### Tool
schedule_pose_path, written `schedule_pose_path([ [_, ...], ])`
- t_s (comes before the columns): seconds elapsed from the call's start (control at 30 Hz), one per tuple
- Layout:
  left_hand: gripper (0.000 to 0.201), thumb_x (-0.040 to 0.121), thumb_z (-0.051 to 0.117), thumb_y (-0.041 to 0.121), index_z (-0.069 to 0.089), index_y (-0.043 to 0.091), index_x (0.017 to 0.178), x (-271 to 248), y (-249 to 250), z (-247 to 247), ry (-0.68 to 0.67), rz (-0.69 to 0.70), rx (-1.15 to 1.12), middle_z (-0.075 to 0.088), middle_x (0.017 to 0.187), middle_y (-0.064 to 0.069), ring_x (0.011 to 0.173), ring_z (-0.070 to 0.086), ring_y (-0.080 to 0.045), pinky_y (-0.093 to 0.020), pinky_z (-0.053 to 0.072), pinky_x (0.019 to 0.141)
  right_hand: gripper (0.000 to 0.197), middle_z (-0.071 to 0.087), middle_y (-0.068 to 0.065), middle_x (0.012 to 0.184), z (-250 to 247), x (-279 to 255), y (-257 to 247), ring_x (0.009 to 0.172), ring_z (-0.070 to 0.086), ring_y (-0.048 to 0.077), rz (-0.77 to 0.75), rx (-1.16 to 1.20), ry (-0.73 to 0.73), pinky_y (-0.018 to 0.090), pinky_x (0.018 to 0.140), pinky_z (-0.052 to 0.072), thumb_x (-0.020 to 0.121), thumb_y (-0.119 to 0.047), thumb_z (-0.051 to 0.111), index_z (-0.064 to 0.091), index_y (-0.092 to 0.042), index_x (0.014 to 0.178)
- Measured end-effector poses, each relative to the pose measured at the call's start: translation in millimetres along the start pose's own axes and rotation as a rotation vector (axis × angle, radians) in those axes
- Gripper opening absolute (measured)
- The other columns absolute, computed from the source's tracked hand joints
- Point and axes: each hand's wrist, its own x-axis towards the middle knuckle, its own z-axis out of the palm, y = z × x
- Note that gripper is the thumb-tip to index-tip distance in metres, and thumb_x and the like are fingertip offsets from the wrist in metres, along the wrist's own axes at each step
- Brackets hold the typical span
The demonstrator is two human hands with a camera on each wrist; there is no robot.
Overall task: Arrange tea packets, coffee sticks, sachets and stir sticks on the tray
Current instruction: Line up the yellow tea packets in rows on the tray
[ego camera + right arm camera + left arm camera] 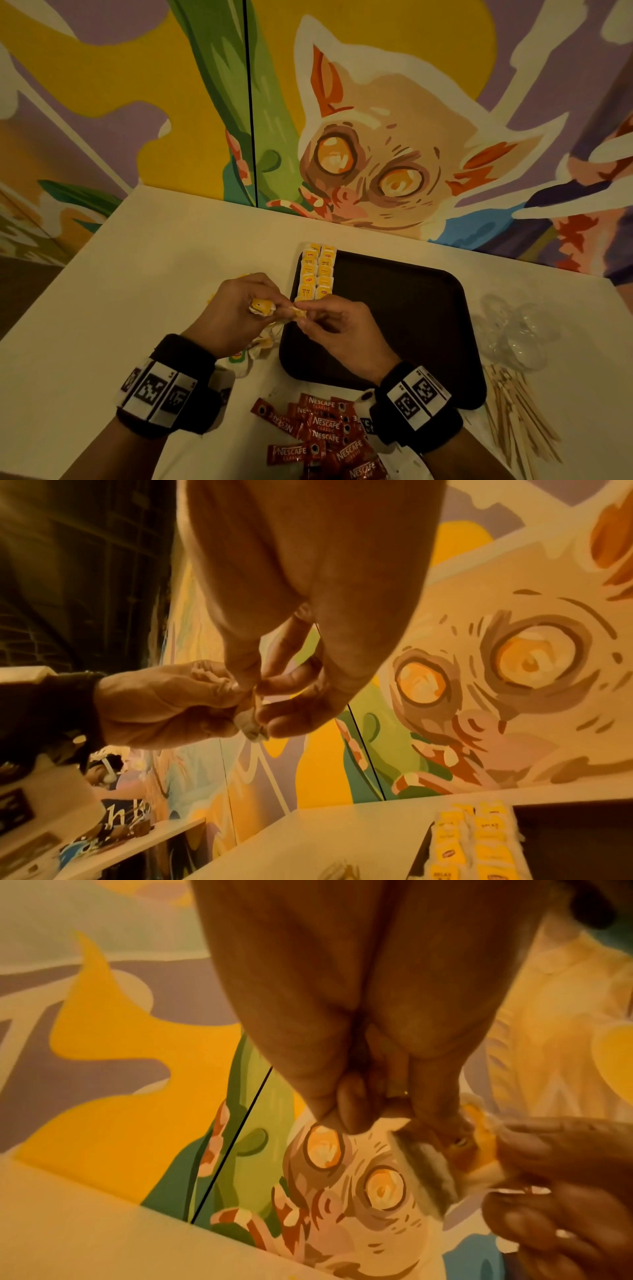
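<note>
At nine o'clock of the tray (404, 308), my left hand (226, 308) is holding a stack of tea packets (262, 306); my right hand (337, 329) is pinching one off, likely to extend the two rows (315, 274) toward six o'clock.

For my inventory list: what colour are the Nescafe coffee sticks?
Red with white lettering; the coffee sticks show best in the head view.

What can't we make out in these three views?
- Loose tea packets, head view: mostly under the left hand; count unclear.
- Coffee sticks, head view: pile cut off by the bottom edge.
- Clear plastic heap, head view: too dim to identify.
- Held tea packet, left wrist view: blurred, print unreadable, partly behind the right hand.
</note>
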Motion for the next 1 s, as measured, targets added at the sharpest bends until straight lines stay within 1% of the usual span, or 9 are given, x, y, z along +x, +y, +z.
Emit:
schedule_pose_path([
  [0.1,0.01,0.075,0.079,0.021,0.079,0.027,0.083,1,0,-2,-0.014,0.017,0.046,0.065,0.083,0.011,0.081,0.063,-0.008,-0.012,0.044,0.072,0.018,0.068,-0.002,0.092,-2,-1,-2,0.086,0.067,0.02,-0.016,-0.036,0.0,0.035,0.082,0.058,0.086,-0.013,0.074,0.076,-0.015,0.103],
  [0.23,0.008,0.077,0.079,0.024,0.078,0.029,0.083,1,-1,-2,-0.034,0.035,0.075,0.066,0.085,0.012,0.081,0.065,-0.009,-0.02,0.049,0.073,0.01,0.067,-0.001,0.094,-5,-1,-7,0.087,0.067,0.021,-0.003,-0.036,-0.019,0.043,0.08,0.058,0.083,-0.013,0.077,0.074,-0.011,0.093],
  [0.3,0.007,0.078,0.078,0.026,0.078,0.03,0.084,0,-1,-2,-0.045,0.031,0.066,0.066,0.086,0.012,0.083,0.065,-0.009,-0.024,0.051,0.075,0.008,0.066,0.001,0.096,-6,-1,-10,0.089,0.066,0.022,-0.015,-0.033,-0.033,0.044,0.079,0.058,0.082,-0.012,0.077,0.073,-0.008,0.088],
  [0.4,0.007,0.079,0.076,0.029,0.077,0.033,0.085,0,0,-3,-0.063,0.019,0.067,0.066,0.087,0.012,0.083,0.064,-0.008,-0.029,0.052,0.076,0.008,0.069,0.001,0.103,-7,-2,-11,0.1,0.067,0.021,0.004,-0.002,-0.042,0.044,0.085,0.058,0.082,-0.011,0.077,0.074,-0.007,0.088],
  [0.47,0.007,0.079,0.076,0.029,0.077,0.032,0.086,0,0,-3,-0.065,0.016,0.064,0.066,0.087,0.012,0.084,0.064,-0.008,-0.031,0.053,0.076,0.008,0.07,0.004,0.104,-5,-2,-12,0.099,0.068,0.022,0.033,0.042,-0.049,0.044,0.088,0.058,0.082,-0.009,0.076,0.074,-0.006,0.088],
  [0.63,0.006,0.08,0.076,0.025,0.078,0.026,0.086,0,2,1,-0.048,-0.022,-0.009,0.066,0.086,0.011,0.085,0.065,-0.01,-0.024,0.05,0.075,0.014,0.071,0.011,0.093,-4,-2,-17,0.085,0.071,0.022,0.071,0.127,0.009,0.033,0.08,0.058,0.082,-0.006,0.076,0.069,-0.005,0.094],
  [0.77,0.011,0.08,0.074,0.026,0.077,0.02,0.089,0,3,5,-0.03,-0.053,-0.086,0.068,0.087,0.009,0.084,0.066,-0.009,-0.025,0.05,0.075,0.024,0.071,0.011,0.093,-8,0,-20,0.076,0.069,0.022,0.113,0.163,0.005,0.031,0.076,0.058,0.082,-0.012,0.075,0.071,-0.011,0.106],
  [0.9,0.007,0.081,0.075,0.026,0.077,0.022,0.087,1,4,6,-0.038,-0.051,-0.041,0.067,0.085,0.011,0.083,0.065,-0.007,-0.02,0.048,0.073,0.018,0.073,0.008,0.09,-11,0,-17,0.071,0.068,0.02,0.121,0.059,-0.026,0.029,0.071,0.058,0.085,-0.015,0.073,0.074,-0.008,0.101],
  [1.0,0.005,0.081,0.076,0.025,0.077,0.023,0.086,1,4,5,-0.043,-0.043,0.002,0.066,0.085,0.012,0.082,0.064,-0.007,-0.017,0.048,0.071,0.013,0.072,0.007,0.088,-17,-2,-17,0.071,0.067,0.019,0.136,-0.02,-0.047,0.026,0.07,0.056,0.085,-0.017,0.073,0.075,-0.01,0.095],
])
